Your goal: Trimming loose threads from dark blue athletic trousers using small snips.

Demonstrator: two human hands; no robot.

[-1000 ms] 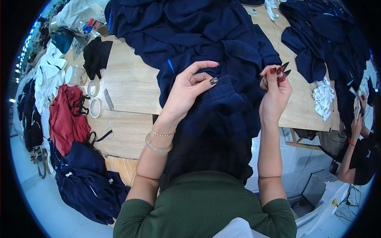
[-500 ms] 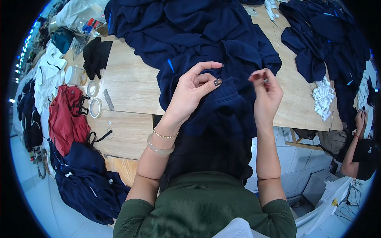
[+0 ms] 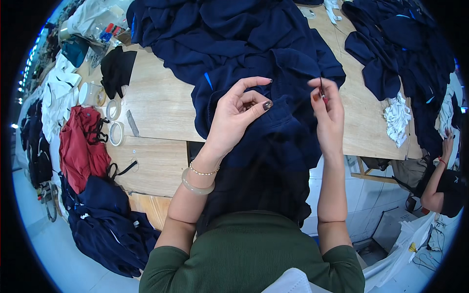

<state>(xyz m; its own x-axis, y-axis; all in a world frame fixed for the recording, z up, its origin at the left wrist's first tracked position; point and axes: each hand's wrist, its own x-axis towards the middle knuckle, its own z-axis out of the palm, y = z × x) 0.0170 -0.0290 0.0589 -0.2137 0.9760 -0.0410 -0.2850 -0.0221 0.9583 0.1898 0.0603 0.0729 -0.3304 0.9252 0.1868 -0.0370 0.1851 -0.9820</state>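
Note:
A navy garment (image 3: 288, 134) with a gathered, elastic-looking band hangs over the table's near edge, in front of me. My left hand (image 3: 239, 107) is at the band, thumb against the curled fingers with the cloth pinched there; its forefinger stretches out above. To the right, apart from the band, my right hand (image 3: 330, 105) is closed round a small slim tool (image 3: 321, 91) with a dark, thin tip and a red part. Its fingers cover most of the tool, so I cannot tell its exact kind.
More navy cloth (image 3: 220, 34) is heaped across the wooden table (image 3: 161, 115). Tape rolls (image 3: 116, 133), a grey metal strip (image 3: 132, 123) and a red garment (image 3: 83, 146) lie left. Crumpled white cloth (image 3: 396, 119) lies right, near a co-worker's arm (image 3: 435, 188).
My right hand has turned, and the tool's dark tip now shows above its fingers. The left hand stays almost in place at the band. The co-worker's hand at the right has shifted.

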